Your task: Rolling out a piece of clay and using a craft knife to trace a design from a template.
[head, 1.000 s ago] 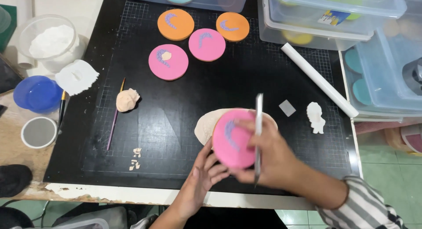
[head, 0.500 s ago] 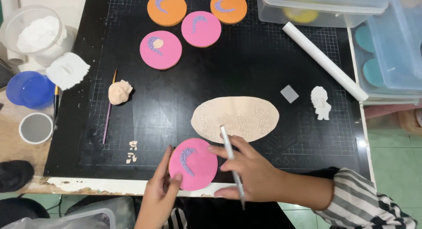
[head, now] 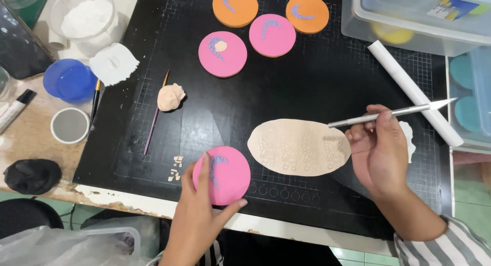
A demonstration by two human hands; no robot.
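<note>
A home craft corner, set up for modelling clay. A black gridded cutting mat [head: 317,82] covers the worktop [head: 30,143], whose edge is chipped and worn. On the mat lie pink and orange clay discs [head: 222,54], a rolled-out beige clay sheet [head: 299,146] with stamped figures, and a white roller [head: 414,92]. A brush [head: 155,118], a jar of white powder [head: 87,18] and clear storage boxes [head: 409,15] of supplies stand around it. A green tiled floor [head: 470,189] shows beside the worktop.
</note>
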